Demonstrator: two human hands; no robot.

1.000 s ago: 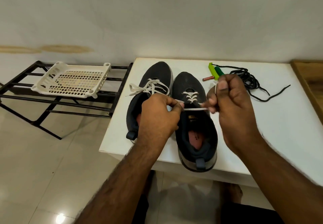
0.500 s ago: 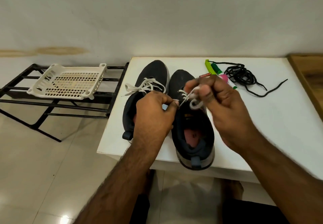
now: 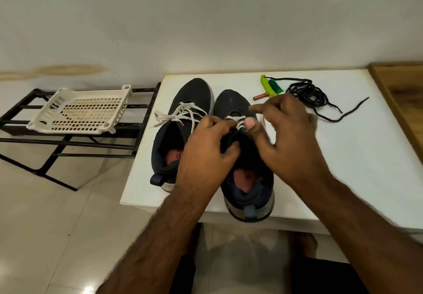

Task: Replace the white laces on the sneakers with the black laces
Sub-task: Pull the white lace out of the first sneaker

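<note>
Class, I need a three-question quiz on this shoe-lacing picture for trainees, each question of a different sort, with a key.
1. True or false: the loose black laces lie on the white table, threaded into no shoe.
2. Which dark sneaker are both hands working on? A) the left sneaker B) the right sneaker
3. Fill in: the white perforated plastic basket rests on a black metal ____.

Key: 1 true; 2 B, the left hand and right hand meet at its white lace; 3 rack.
</note>
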